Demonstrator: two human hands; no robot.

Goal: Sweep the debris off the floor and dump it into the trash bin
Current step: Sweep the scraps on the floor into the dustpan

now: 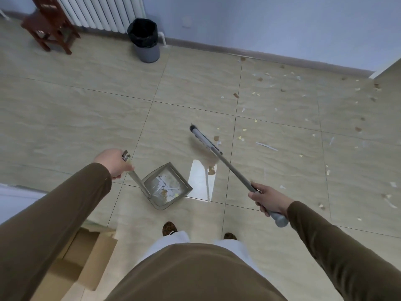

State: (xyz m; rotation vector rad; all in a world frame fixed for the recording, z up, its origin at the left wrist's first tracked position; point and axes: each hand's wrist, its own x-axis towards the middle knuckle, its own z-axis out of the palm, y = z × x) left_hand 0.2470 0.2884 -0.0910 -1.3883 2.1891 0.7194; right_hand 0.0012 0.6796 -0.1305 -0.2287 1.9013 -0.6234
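Both hands are busy: left hand is wrapped round the dustpan handle, right hand round the broom. Some scraps are already collected in the pan, so it's mid-sweep. Plenty of debris is still scattered to the right and needs pulling in before the bin by the wall gets visited.

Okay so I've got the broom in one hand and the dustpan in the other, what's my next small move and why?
Probably draw the broom head toward the dustpan, since brown scraps lie on the floor between them and the pan's open mouth faces that way.
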